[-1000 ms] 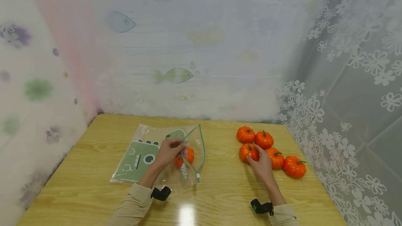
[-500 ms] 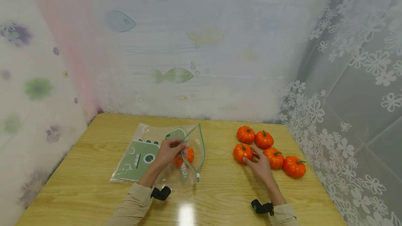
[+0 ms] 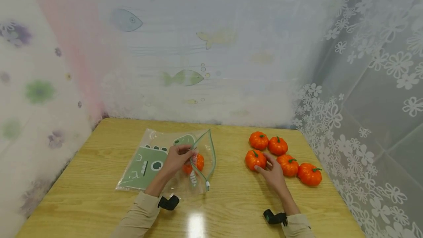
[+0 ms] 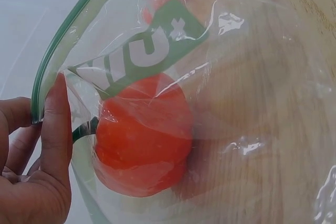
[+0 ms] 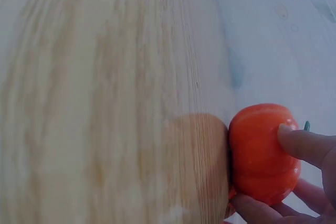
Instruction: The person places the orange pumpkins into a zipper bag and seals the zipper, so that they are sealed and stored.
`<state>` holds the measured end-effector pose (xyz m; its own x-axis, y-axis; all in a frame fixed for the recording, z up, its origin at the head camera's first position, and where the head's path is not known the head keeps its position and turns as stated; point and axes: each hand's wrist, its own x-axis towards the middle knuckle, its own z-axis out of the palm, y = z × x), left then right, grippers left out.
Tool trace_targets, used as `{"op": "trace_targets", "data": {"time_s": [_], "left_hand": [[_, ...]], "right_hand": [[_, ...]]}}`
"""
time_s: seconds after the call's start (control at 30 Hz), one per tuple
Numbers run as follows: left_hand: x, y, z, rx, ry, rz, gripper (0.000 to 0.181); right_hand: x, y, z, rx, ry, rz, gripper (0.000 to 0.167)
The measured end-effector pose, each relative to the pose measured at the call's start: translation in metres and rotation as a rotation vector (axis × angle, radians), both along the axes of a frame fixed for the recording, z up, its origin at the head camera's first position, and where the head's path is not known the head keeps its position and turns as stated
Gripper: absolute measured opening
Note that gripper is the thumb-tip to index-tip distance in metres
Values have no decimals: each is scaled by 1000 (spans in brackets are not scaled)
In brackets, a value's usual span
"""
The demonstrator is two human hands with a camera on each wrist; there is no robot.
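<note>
My left hand pinches the green-edged mouth of a clear zip bag printed with a green cartoon face. Inside the bag, close to its opening, lies a small orange pumpkin with a green stem. The mouth gapes on its right side, and a white slider sits at its near end. On the right, my right hand holds another small pumpkin between thumb and fingers. In the right wrist view, the thumb presses one side of this pumpkin while fingers reach around the other.
Beside the right hand lie several more orange pumpkins: two behind, at the back pumpkin and its neighbour, and two to the right, a nearer one and an outer one. Patterned curtains border the wooden table.
The right hand has shifted its pumpkin slightly left, away from the pumpkin on its right. The left hand and the bag have stayed in place.
</note>
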<state>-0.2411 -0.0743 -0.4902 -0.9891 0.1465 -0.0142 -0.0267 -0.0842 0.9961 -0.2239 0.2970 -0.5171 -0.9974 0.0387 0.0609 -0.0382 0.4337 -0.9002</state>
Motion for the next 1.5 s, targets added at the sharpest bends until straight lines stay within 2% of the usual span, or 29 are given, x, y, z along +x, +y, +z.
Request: {"op": "trace_targets", "data": {"time_s": [0.17,0.57,0.83,1.33,1.5], "left_hand": [[0,0,-1,-13,-2,21,32],[-1,0,-2,-36,9,20,31],[0,0,-2,-51,7,39,34],[1,0,-3,-72,12,34,32],[0,0,-4,-29,22,-5,34]], "right_hand": [[1,0,-1,-4,-11,2,67],[0,0,-2,-17,-9,-49,69],[-1,-1,-5,17,6,-62,68],[0,-2,-3,47,-35,12,67],[2,-3,-2,50,-22,16,67]]}}
